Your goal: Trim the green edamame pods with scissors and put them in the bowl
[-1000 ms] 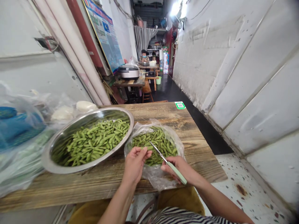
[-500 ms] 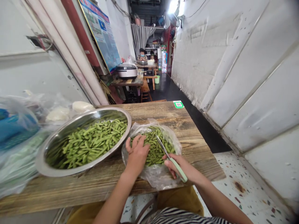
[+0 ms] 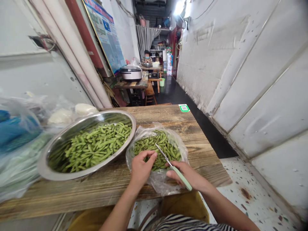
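My right hand (image 3: 185, 173) grips a pair of scissors (image 3: 181, 175) with pale green handles. Their metal blades point up and left over green soybean pods (image 3: 168, 147). These pods lie in a clear plastic bag (image 3: 181, 146) spread open on the wooden table (image 3: 199, 128). At the near left side of the bag, my left hand (image 3: 141, 168) has its thumb and fingers drawn together in a pinch, close to the blade tips. What is between those fingertips I cannot make out. A wide steel basin (image 3: 43, 165) beside the bag holds many more pods (image 3: 96, 144).
Plastic bags (image 3: 21, 160) with blue and pale contents crowd the table's left side. A green QR code card (image 3: 184, 108) lies at the far right corner. Farther back, a white and black cooker (image 3: 131, 73) stands on another table, and a person (image 3: 147, 59) sits beyond it.
My left hand has drawn back from the pods toward me, its spread fingers closing into a pinch. The scissors have swung left, their tips now nearer that hand.
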`<state>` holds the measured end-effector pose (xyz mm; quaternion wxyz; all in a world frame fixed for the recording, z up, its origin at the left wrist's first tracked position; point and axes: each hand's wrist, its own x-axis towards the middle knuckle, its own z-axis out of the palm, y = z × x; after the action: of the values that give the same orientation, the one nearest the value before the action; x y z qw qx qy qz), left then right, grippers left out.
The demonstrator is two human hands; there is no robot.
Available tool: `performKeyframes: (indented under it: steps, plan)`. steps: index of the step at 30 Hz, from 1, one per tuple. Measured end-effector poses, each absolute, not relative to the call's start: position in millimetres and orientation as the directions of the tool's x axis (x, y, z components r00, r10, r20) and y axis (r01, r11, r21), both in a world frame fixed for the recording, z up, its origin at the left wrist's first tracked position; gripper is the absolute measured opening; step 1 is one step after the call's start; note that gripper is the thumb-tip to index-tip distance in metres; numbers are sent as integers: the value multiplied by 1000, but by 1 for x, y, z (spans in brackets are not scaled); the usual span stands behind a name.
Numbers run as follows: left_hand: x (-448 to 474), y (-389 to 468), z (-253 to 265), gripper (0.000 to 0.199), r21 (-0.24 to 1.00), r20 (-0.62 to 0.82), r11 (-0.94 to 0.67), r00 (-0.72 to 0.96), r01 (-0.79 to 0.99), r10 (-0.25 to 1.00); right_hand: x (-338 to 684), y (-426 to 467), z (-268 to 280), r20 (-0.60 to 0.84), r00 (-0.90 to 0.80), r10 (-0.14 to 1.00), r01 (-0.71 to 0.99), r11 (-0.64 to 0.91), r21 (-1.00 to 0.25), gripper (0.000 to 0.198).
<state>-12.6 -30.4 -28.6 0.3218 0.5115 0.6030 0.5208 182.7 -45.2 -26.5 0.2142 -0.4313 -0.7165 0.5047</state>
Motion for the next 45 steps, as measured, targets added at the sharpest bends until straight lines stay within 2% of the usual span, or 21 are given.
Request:
performKeyframes:
  steps: [5, 10, 13, 16, 19, 22, 25, 32, 38, 42, 45]
  plan:
    - [-15, -31, -29, 13, 942, 168, -88, -231, 323, 958, 182, -47, -23, -113, -551, 827, 395, 138, -908, 46]
    - [-15, -32, -30, 14, 970, 81, -24, -226, 243, 971, 178, -47, -29, -144, -532, 834, 397, 96, -913, 43]
    - [-13, -31, -34, 17, 985, 25, 11, -203, 174, 979, 176, -45, -35, -196, -507, 840, 377, 11, -926, 42]
    - [-10, -29, -35, 21, 998, -59, 64, -187, 19, 981, 174, -44, -40, -263, -488, 832, 322, -109, -941, 43]
    - [-9, -27, -33, 30, 958, -172, 119, -189, -259, 967, 176, -45, -43, -297, -492, 818, 241, -200, -950, 47]
    - [-10, -26, -29, 34, 857, -253, 144, -159, -495, 954, 180, -46, -43, -238, -537, 809, 184, -164, -969, 50]
    - [-9, -27, -27, 33, 797, -297, 159, -149, -582, 943, 182, -48, -41, -193, -567, 801, 204, -91, -975, 49]
    - [-6, -30, -28, 29, 801, -279, 144, -150, -581, 948, 178, -46, -30, -223, -578, 785, 287, -60, -956, 54]
    - [-5, -32, -30, 32, 835, -251, 126, -168, -535, 953, 173, -45, -30, -259, -544, 798, 292, -109, -950, 46]
    - [-7, -33, -30, 33, 909, -164, 28, -295, -415, 941, 170, -45, -35, -318, -502, 805, 268, -205, -941, 45]
    - [-25, -31, -24, 29, 977, 18, -111, -447, -182, 894, 173, -43, -41, -317, -467, 826, 196, -253, -947, 45]
